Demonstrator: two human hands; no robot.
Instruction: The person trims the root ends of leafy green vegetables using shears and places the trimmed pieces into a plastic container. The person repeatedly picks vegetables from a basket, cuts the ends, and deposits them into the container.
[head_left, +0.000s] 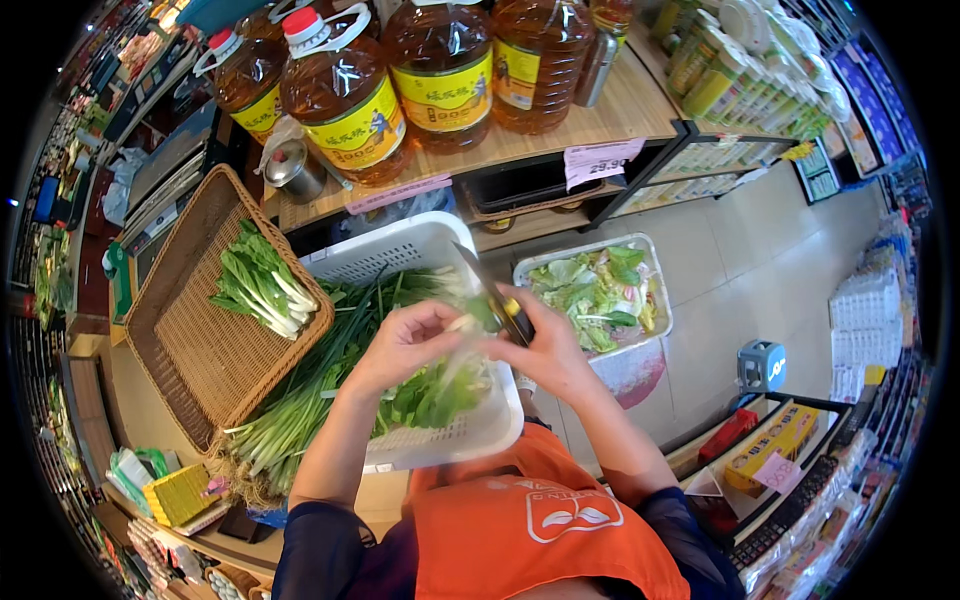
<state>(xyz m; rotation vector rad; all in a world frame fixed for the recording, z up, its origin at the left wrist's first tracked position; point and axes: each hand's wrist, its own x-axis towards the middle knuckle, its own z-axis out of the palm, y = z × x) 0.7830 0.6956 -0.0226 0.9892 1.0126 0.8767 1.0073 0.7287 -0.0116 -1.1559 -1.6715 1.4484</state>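
Observation:
My left hand (409, 341) pinches a small leafy green (471, 322), its outline blurred, over a white plastic basket (495, 435). In my right hand (551, 345) is a knife (480, 270), its dark blade pointing up and away from me; the fingers of this hand also come close to the green. Inside the white basket lie loose leafy greens (439, 401) and long green onions (300, 420), whose roots hang over its left side. Left of that, a brown woven basket (187, 337) is tilted and holds a bunch of white-stemmed greens (262, 281).
A white tray of leaf scraps (600, 292) stands low on the right, above the tiled floor (720, 300). Large oil bottles (345, 97) and a metal canister (292, 172) line the wooden shelf ahead. At lower right is a display with boxes (772, 446).

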